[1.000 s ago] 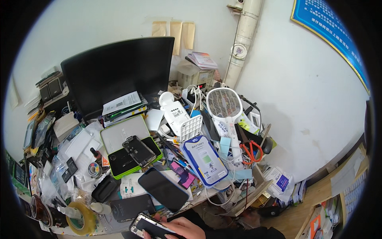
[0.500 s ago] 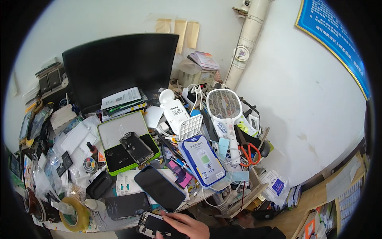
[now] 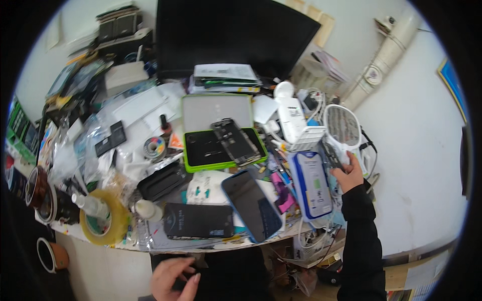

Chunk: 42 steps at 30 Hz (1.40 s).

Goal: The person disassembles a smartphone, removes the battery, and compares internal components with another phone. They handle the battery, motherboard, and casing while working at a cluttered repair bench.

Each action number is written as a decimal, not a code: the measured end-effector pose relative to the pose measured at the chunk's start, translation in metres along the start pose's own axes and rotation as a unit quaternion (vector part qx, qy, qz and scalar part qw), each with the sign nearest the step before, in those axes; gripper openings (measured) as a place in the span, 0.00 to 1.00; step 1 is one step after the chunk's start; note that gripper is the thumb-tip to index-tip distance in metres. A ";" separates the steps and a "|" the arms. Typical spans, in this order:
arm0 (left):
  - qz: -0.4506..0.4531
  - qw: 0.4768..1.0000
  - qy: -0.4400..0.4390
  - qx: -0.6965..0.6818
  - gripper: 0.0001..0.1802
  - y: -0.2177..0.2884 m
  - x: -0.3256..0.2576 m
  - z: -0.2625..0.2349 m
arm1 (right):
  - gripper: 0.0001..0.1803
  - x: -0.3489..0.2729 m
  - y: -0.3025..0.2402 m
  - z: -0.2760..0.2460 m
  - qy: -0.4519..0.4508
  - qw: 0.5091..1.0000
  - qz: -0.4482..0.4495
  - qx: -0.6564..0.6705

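Cluttered desk (image 3: 150, 241): two dark phones (image 3: 253, 204); right hand (image 3: 348, 174) grips dark tool (image 3: 331, 155); left hand (image 3: 173, 277) loosely curled.

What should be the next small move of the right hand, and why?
Probably to close the fingers and lift the small dark thing. The right hand has reached to the far right of the cluttered desk, beside the white and blue box, and its fingertips already touch that thing. The left hand is low at the desk's near edge, away from it.
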<state>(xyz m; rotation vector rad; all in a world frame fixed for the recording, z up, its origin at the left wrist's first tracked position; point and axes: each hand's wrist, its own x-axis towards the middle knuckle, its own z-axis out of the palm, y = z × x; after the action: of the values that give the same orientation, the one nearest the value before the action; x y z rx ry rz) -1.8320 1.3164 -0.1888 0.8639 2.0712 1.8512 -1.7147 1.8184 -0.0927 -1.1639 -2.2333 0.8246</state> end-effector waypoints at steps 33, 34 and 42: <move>0.008 0.929 0.323 0.182 0.27 -0.028 0.025 -0.121 | 0.40 -0.154 -0.160 0.117 -0.321 0.845 -0.421 -0.078; 0.011 0.923 0.338 0.186 0.26 -0.042 0.026 -0.135 | 0.39 -0.156 -0.164 0.130 -0.345 0.827 -0.438 -0.078; -0.054 0.923 0.237 0.297 0.25 -0.066 0.037 -0.158 | 0.48 -0.149 -0.166 0.168 -0.375 0.771 -0.476 -0.196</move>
<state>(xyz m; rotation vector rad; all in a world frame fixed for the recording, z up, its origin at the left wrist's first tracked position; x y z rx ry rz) -1.9642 1.2047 -0.2169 0.4049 2.9994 1.4827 -1.8390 1.5693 -0.1145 0.4095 -3.2111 0.3790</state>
